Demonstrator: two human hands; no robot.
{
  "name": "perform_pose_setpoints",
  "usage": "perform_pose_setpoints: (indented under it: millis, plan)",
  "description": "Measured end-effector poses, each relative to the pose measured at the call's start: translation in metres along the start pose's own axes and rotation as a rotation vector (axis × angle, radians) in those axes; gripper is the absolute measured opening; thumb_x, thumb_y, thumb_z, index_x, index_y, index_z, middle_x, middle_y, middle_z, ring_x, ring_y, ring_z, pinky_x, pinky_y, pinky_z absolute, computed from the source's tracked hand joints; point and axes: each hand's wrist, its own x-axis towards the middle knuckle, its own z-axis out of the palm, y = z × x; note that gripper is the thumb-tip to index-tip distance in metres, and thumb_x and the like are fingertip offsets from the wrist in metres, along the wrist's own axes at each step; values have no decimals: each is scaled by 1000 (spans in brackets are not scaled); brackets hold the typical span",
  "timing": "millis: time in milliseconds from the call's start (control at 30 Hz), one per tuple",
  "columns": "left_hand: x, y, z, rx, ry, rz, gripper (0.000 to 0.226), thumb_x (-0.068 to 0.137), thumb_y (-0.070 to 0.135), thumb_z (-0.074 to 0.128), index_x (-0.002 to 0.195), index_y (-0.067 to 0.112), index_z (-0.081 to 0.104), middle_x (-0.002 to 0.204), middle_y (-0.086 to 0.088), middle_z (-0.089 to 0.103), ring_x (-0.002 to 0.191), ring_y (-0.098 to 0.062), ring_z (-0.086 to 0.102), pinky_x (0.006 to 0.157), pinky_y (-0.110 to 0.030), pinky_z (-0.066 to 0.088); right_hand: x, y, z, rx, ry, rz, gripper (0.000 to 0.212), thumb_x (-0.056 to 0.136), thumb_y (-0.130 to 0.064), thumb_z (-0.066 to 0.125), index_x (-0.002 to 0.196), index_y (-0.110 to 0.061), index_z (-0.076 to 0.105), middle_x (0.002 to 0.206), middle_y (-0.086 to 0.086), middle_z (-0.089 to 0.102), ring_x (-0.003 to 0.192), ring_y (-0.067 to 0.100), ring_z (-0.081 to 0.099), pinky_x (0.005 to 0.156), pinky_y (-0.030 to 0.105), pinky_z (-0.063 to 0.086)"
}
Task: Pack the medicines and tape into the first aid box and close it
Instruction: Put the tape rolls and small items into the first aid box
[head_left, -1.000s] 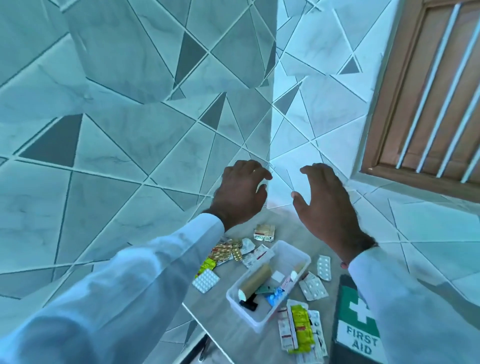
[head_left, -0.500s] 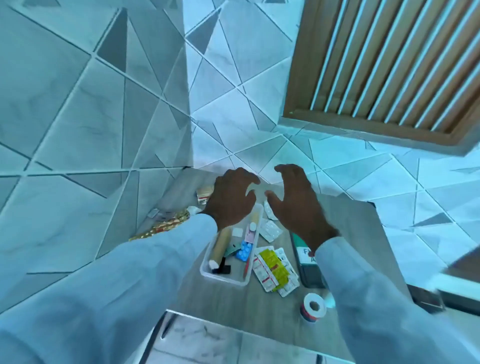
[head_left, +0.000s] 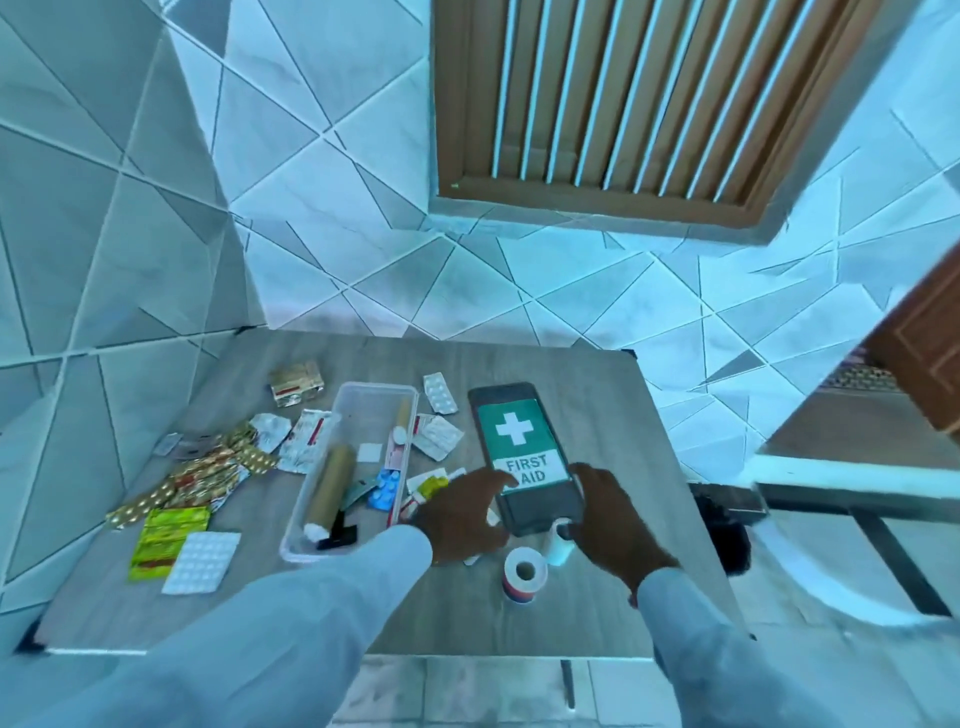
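Nearest me on the counter (head_left: 597, 608), the tape (head_left: 524, 574) stands just short of the lid (head_left: 524, 452). My left hand (head_left: 460, 514) reaches the lid's near left edge, fingers loosely spread, gripping nothing; my right hand (head_left: 613, 519) curls at its near right corner, grip unclear. Left of the lid sits the open box (head_left: 311, 519), with pill strips (head_left: 208, 470) scattered beyond it.

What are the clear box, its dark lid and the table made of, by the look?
Clear rectangular box: looks like see-through plastic, glossy; its contents show through the walls.
Dark lid with the green first aid label: probably hard plastic, matte dark rim; the label looks like printed paper or film.
Grey table: wood-grain surface, probably laminate; real wood cannot be ruled out.
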Motion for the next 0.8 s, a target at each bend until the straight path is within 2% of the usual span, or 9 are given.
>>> perform_pose_setpoints:
  millis: [100,167,300,433,567,667,800]
  plan:
    - [6,4,32,115,-154,-71,89,67,55,66,145,32,30,149,1,39,134,-23,41,110,-40,36,3,30,21,-56,-114,29,79,72,-18,77,138,-29,36,135,2,49,122,26,49,100,45,47]
    - [10,5,51,145,-166,-123,91,64,56,64,144,33,29,145,0,41,131,-26,43,107,-43,38,5,41,32,-70,-162,4,80,72,-18,76,139,-28,35,136,3,48,122,27,48,101,46,46]
    - [13,12,73,202,-135,-173,84,69,48,73,140,33,32,139,-1,44,125,-28,46,103,-45,40,13,57,49,-42,-206,-67,71,73,-17,73,133,-30,38,132,3,53,118,27,52,98,45,49]
    - [12,18,83,222,-100,-176,76,73,45,74,138,33,37,137,0,46,123,-27,47,101,-44,41,18,57,58,-17,-208,-112,62,79,-12,68,134,-23,41,130,7,56,118,28,53,100,43,47]
    - [11,23,84,250,-76,-166,65,77,41,70,135,30,43,134,1,49,121,-25,49,100,-41,43,21,57,62,34,-185,-117,54,83,-10,62,132,-23,44,129,8,56,118,28,53,101,43,46]
    - [10,24,83,247,-75,-167,61,79,42,68,134,28,45,132,1,50,121,-25,49,100,-39,42,20,54,62,66,-182,-105,43,84,-11,60,124,-22,49,122,7,59,113,27,55,96,39,48]
    - [6,13,71,142,-54,-200,64,76,49,69,133,32,45,133,3,51,123,-22,48,102,-37,42,24,43,58,100,-121,-109,35,82,-21,64,114,-19,52,114,5,60,105,25,57,88,33,49]
